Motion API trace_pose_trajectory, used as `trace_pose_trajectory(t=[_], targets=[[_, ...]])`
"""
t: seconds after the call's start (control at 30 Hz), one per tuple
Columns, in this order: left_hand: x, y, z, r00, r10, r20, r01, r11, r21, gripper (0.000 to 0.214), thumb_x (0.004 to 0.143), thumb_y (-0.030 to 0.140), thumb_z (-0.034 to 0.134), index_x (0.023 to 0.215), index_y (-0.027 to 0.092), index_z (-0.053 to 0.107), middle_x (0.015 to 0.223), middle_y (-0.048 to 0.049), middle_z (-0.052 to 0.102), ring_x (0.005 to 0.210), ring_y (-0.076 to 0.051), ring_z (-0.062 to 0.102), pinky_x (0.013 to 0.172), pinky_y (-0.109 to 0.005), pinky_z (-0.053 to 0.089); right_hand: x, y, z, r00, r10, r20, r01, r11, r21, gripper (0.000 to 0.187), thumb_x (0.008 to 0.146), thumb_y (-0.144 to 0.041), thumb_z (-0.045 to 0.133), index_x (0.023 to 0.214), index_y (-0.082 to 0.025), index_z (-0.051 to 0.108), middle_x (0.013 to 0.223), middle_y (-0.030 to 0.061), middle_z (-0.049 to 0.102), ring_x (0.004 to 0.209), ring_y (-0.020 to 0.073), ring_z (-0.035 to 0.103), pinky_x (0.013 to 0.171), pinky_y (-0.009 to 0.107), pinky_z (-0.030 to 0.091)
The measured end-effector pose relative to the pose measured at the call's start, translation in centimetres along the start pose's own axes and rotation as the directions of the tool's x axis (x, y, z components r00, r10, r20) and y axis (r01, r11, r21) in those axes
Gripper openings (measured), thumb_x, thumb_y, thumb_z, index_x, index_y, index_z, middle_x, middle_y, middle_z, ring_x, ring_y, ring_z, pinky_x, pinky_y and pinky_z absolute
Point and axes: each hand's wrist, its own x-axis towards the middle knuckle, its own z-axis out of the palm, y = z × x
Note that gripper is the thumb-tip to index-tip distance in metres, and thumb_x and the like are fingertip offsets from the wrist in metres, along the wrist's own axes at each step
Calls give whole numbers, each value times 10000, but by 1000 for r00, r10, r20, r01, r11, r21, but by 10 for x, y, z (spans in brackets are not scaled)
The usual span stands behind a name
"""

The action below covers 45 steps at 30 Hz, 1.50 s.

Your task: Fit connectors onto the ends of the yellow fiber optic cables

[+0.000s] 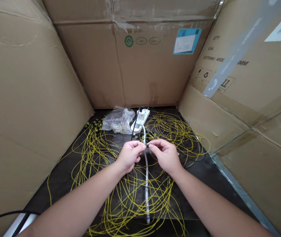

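Observation:
My left hand [130, 157] and my right hand [164, 154] meet over the middle of a dark table [56, 184], fingertips pinched together on a small part at the end of a thin yellow fibre cable [147, 144]. What the part is I cannot make out. Many loose loops of yellow cable [128, 194] lie spread over the table under and around both hands. A white cord [146, 184] runs from a white power strip [140, 120] towards me, passing beneath my hands.
A clear plastic bag [118, 121] with small yellow parts lies left of the power strip. Tall cardboard boxes [142, 62] wall in the table at the left, back and right. A black cable [4, 215] crosses the lower left corner.

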Motion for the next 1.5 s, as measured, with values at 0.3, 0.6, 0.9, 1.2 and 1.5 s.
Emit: trace_pose_trajectory(t=[0.3, 0.6, 0.9, 1.2, 1.5], targets=[[0, 0, 0, 1000, 0, -15, 1, 1000, 12, 226, 633, 294, 693, 610, 133, 536, 461, 65, 390, 373, -9, 258, 361, -157, 117, 1, 0, 1, 999, 32, -6, -32, 998, 51, 174, 735, -306, 621, 818, -172, 695, 836, 73, 697, 734, 185, 631, 686, 332, 508], [0, -1, -1, 999, 37, -17, -37, 999, 29, 182, 640, 267, 676, 635, 126, 562, 463, 64, 393, 376, -9, 257, 366, -162, 131, 0, -4, -1, 1000, -15, -2, 15, 1000, 18, 148, 744, -280, 617, 815, -180, 700, 849, 66, 698, 789, 188, 635, 740, 334, 496], [1, -2, -1, 999, 43, -26, -43, 999, 11, 186, 607, 269, 705, 622, 126, 587, 418, 83, 328, 377, -15, 212, 373, -175, 131, 0, -4, 0, 1000, -5, 2, 5, 1000, 15, 148, 731, -281, 622, 805, -181, 702, 831, 67, 701, 774, 196, 640, 723, 344, 508], [1, -3, 0, 999, 37, -34, -36, 999, 31, 161, 623, 248, 682, 614, 123, 581, 417, 84, 324, 379, -15, 212, 375, -174, 130, -2, 0, 2, 999, 1, -34, 0, 1000, 10, 131, 735, -264, 624, 808, -188, 703, 803, 55, 697, 736, 184, 638, 714, 333, 509], [1, -3, 0, 999, 36, -32, -34, 998, 46, 144, 643, 236, 659, 612, 120, 580, 413, 81, 328, 374, -16, 213, 372, -178, 130, -5, 0, 6, 997, 37, -63, -34, 998, 55, 132, 719, -265, 644, 799, -177, 700, 785, 62, 697, 722, 192, 650, 711, 346, 525]])
